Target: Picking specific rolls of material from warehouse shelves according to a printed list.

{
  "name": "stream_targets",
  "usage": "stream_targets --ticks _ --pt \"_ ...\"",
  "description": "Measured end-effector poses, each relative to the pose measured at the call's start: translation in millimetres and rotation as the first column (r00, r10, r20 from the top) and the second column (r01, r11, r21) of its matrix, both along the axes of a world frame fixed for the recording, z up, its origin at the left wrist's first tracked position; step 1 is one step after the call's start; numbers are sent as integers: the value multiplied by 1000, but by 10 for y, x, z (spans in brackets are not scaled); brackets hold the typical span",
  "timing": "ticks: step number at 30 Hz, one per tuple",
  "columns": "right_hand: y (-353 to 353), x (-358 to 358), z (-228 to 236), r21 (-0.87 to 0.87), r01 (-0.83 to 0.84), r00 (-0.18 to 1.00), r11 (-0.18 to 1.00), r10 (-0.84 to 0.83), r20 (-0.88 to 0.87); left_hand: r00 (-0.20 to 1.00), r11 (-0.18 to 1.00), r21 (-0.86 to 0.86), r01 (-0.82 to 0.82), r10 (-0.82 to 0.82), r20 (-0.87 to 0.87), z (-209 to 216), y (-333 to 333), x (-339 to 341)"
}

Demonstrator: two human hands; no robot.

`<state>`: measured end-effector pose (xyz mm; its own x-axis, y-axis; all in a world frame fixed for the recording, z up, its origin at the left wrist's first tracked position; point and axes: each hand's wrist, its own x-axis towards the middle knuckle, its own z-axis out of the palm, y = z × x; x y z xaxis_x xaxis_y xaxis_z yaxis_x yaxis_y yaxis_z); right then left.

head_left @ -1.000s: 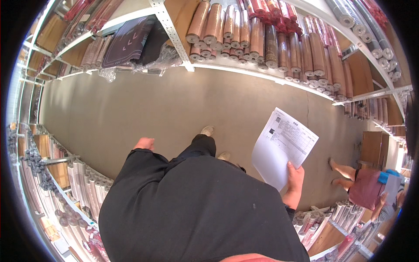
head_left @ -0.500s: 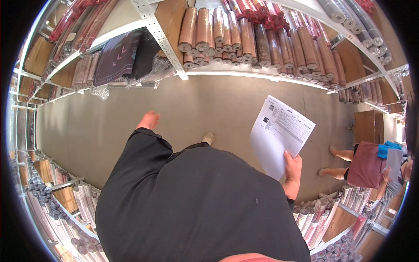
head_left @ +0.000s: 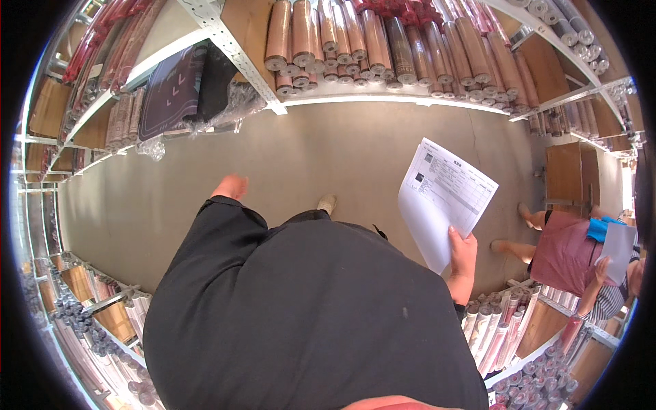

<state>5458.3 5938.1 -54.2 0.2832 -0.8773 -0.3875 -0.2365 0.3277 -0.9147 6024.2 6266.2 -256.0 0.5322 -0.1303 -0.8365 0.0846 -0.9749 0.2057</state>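
Observation:
My right hand (head_left: pixel 462 256) is closed on the lower right edge of some printed paper sheets (head_left: pixel 447 188), thumb on top. Text, small dark square codes and a ruled table cover the upper page, and its left side curls over. Out at the left, past the black sleeve, my left hand (head_left: pixel 231 186) hangs over the floor with nothing in it. Its fingers are slightly blurred but look loosely apart, touching nothing.
Metal shelving (head_left: pixel 383 96) stacked with film-wrapped rolls (head_left: pixel 376 48) runs along the front. A dark folded sheet (head_left: pixel 174 89) hangs at the front left. More upright rolls (head_left: pixel 495 328) stand behind. A person (head_left: pixel 567 249) holding paper is at the right, near a brown cabinet (head_left: pixel 570 174).
The shelves ahead have shifted slightly up and left in view. The paper in my right hand sits a little further right. The other person appears closer.

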Motion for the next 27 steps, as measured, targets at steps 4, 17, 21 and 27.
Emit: stream_targets --ticks 4,17,21,27 --pt "61 -120 -129 91 9 1000 996 -10 4 981 986 -93 -135 146 126 427 -203 -228" --pt "589 -1047 -1227 168 47 980 985 -13 -197 802 864 335 376 -485 350 -13 -302 -207" --pt "659 -1102 -1648 259 136 973 956 -80 -215 755 823 379 422 -551 356 -241 -888 -15" --pt "465 -807 -2312 321 279 929 905 -170 -328 579 773 476 420 -632 516 -749 -1922 372"
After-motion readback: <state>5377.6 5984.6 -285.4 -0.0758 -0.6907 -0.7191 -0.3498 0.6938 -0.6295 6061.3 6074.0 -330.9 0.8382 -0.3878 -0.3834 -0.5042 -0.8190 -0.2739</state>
